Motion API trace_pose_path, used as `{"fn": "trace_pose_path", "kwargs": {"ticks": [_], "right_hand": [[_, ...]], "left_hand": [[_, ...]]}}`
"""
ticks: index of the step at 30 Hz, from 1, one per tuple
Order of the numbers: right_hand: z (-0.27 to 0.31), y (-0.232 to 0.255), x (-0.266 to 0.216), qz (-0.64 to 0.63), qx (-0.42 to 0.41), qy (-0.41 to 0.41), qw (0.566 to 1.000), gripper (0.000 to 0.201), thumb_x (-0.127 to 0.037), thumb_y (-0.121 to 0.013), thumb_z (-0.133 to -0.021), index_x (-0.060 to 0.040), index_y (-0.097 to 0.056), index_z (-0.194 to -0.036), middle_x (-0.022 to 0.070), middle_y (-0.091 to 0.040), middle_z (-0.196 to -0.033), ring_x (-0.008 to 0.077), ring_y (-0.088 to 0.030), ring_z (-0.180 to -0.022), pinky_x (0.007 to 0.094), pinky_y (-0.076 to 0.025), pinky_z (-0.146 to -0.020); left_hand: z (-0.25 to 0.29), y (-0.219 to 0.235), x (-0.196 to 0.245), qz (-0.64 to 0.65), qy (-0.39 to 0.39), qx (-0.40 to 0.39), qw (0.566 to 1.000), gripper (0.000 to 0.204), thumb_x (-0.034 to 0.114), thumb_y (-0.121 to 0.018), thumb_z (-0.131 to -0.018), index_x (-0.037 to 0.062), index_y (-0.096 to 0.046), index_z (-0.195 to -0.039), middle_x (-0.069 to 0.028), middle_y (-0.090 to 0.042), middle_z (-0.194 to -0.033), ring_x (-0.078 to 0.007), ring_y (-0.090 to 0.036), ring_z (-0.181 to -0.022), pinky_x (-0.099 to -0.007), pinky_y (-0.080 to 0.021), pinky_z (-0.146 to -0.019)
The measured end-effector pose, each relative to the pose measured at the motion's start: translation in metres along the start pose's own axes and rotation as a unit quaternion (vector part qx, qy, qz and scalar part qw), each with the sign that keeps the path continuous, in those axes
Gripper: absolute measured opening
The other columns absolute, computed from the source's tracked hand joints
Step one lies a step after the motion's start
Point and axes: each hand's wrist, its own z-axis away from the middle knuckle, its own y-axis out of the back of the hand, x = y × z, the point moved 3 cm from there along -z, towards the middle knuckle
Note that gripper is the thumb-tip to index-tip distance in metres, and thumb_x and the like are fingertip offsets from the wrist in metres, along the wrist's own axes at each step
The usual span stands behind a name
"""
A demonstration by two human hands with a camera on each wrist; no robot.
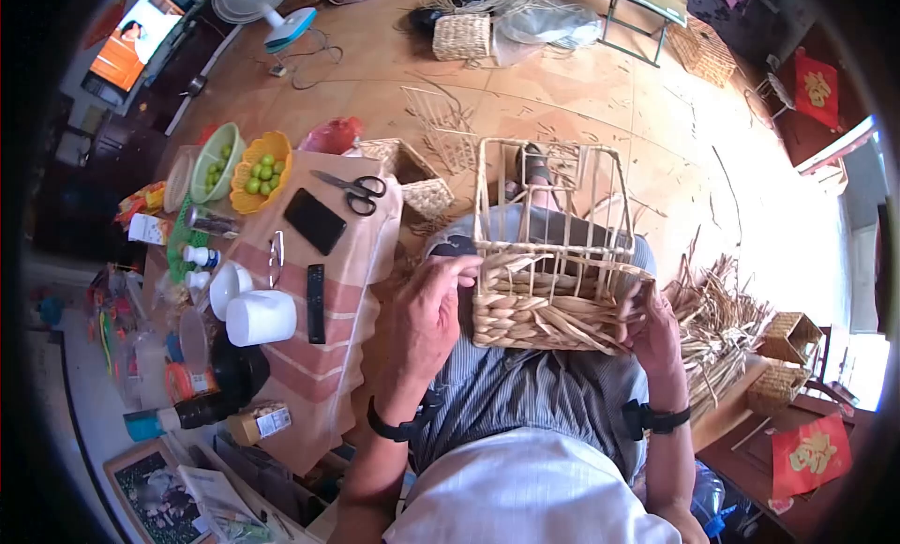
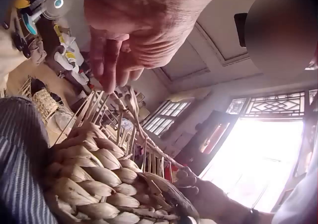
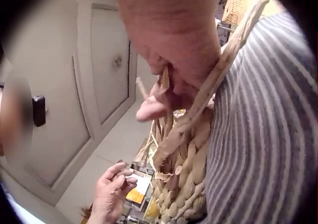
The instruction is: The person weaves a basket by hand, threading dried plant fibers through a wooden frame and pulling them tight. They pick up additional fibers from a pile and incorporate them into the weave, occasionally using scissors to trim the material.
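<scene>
Both hands are working a half-woven rectangular straw basket (image 1: 548, 281) with bare upright wire ribs, resting on our striped lap. Our left hand (image 1: 427, 324) is holding its left corner, fingers curled against the weave. Our right hand (image 1: 656, 333) is pinching a flat dried straw strand (image 3: 208, 94) at the right corner. Black-handled scissors (image 1: 354, 189) are lying on the far left table (image 1: 352, 263).
</scene>
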Motion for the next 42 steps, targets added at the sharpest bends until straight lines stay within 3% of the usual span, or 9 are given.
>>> {"fn": "trace_pose_path", "kwargs": {"ticks": [7,9,12,16,22,26,29,32,42], "right_hand": [[0.018,0.007,-0.002,0.023,-0.033,0.008,0.999,0.033,-0.032,-0.062,-0.112,-0.001,-0.069,-0.122,0.0001,-0.061,-0.067,0.0071,-0.05,-0.043,0.0199,-0.039,-0.042],[0.029,-0.003,-0.006,0.176,0.024,-0.142,0.974,0.034,-0.035,-0.067,-0.11,-0.0017,-0.074,-0.116,-0.0044,-0.056,-0.063,0.0038,-0.046,-0.048,0.0206,-0.035,-0.044],[0.031,-0.007,-0.007,0.281,-0.134,-0.097,0.945,0.041,-0.042,-0.063,-0.112,-0.0014,-0.071,-0.107,0.0005,-0.06,-0.065,0.0078,-0.05,-0.049,0.0219,-0.039,-0.047],[0.028,0.023,-0.02,0.003,-0.073,0.121,0.99,0.042,-0.04,-0.048,-0.118,-0.0008,-0.062,-0.11,0.014,-0.069,-0.082,0.0176,-0.058,-0.049,0.0262,-0.048,-0.05],[0.032,0.041,-0.008,-0.134,0.047,0.176,0.974,0.041,-0.037,-0.055,-0.116,0.0007,-0.061,-0.13,0.0118,-0.067,-0.113,0.0172,-0.064,-0.088,0.0307,-0.056,-0.076],[0.058,0.01,0.002,0.307,0.055,0.027,0.95,0.04,-0.022,-0.075,-0.105,0.0043,-0.063,-0.133,0.0131,-0.074,-0.12,0.018,-0.069,-0.109,0.0366,-0.058,-0.091],[0.072,-0.029,0.002,0.55,0.004,0.005,0.835,0.033,-0.022,-0.074,-0.105,0.0006,-0.066,-0.128,0.0194,-0.077,-0.098,0.0274,-0.076,-0.088,0.0396,-0.059,-0.08],[0.084,-0.061,0.004,0.602,-0.05,0.017,0.797,0.018,-0.017,-0.066,-0.109,0.0008,-0.064,-0.107,0.0145,-0.065,-0.068,0.0285,-0.066,-0.059,0.0434,-0.052,-0.06],[0.047,-0.122,-0.048,0.211,-0.086,-0.107,0.968,0.043,-0.04,-0.049,-0.118,-0.0033,-0.065,-0.102,0.0015,-0.058,-0.061,0.0092,-0.052,-0.047,0.0238,-0.04,-0.045]], "left_hand": [[-0.002,-0.057,0.007,-0.034,-0.108,-0.134,0.984,0.041,-0.011,-0.059,-0.094,0.0053,-0.07,-0.13,-0.0152,-0.076,-0.114,-0.0348,-0.077,-0.101,-0.0442,-0.064,-0.091],[-0.006,-0.063,0.001,-0.047,-0.091,-0.162,0.982,0.042,-0.011,-0.06,-0.094,0.006,-0.07,-0.131,-0.0168,-0.076,-0.116,-0.0368,-0.076,-0.102,-0.0451,-0.063,-0.089],[-0.008,-0.069,0.007,-0.072,-0.102,-0.19,0.974,0.042,-0.01,-0.06,-0.094,0.006,-0.069,-0.131,-0.0173,-0.076,-0.116,-0.0368,-0.075,-0.103,-0.0457,-0.063,-0.088],[-0.003,-0.078,0.008,-0.097,-0.133,-0.198,0.966,0.039,-0.008,-0.06,-0.094,0.0058,-0.07,-0.129,-0.0164,-0.076,-0.113,-0.0353,-0.076,-0.102,-0.0453,-0.062,-0.088],[-0.006,-0.083,-0.006,-0.019,-0.077,-0.221,0.972,0.034,-0.005,-0.06,-0.097,0.0048,-0.07,-0.128,-0.0171,-0.076,-0.118,-0.0374,-0.075,-0.108,-0.0441,-0.061,-0.091],[-0.01,-0.081,-0.005,0.015,-0.058,-0.232,0.971,0.029,-0.003,-0.06,-0.101,0.0034,-0.07,-0.127,-0.0179,-0.076,-0.118,-0.0384,-0.075,-0.11,-0.0434,-0.06,-0.093],[-0.011,-0.082,-0.009,0.016,-0.067,-0.241,0.968,0.03,-0.003,-0.061,-0.1,0.0045,-0.069,-0.129,-0.0171,-0.076,-0.121,-0.0377,-0.074,-0.112,-0.0434,-0.06,-0.095],[-0.01,-0.081,-0.01,-0.014,-0.054,-0.277,0.959,0.036,0.001,-0.067,-0.098,0.0065,-0.067,-0.133,-0.0169,-0.074,-0.126,-0.0376,-0.072,-0.118,-0.0439,-0.058,-0.101],[-0.007,-0.076,-0.001,-0.003,-0.095,-0.261,0.961,0.039,0.017,-0.077,-0.096,0.0074,-0.066,-0.132,-0.0192,-0.074,-0.122,-0.038,-0.071,-0.115,-0.0466,-0.056,-0.099]]}}
